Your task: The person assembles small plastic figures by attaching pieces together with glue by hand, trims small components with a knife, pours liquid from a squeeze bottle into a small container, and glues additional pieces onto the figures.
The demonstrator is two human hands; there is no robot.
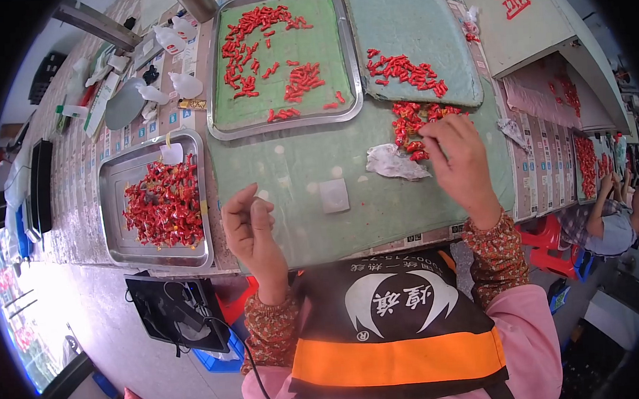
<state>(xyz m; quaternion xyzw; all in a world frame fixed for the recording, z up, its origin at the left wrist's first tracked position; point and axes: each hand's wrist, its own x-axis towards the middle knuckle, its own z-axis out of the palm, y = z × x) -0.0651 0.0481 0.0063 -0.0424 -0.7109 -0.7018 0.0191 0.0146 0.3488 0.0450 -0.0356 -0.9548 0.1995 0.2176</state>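
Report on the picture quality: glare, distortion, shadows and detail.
Head view: glare bleaches the opening at left; head view: the table's near edge bows and black fills the corners; head view: the left hand and right hand show no hard shadows; head view: crowded red pieces in the left tray blend together.

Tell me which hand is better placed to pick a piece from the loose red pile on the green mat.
Probably the right hand: its fingertips are right at the red pile. The left hand is farther off, across the mat, nearer the metal tray.
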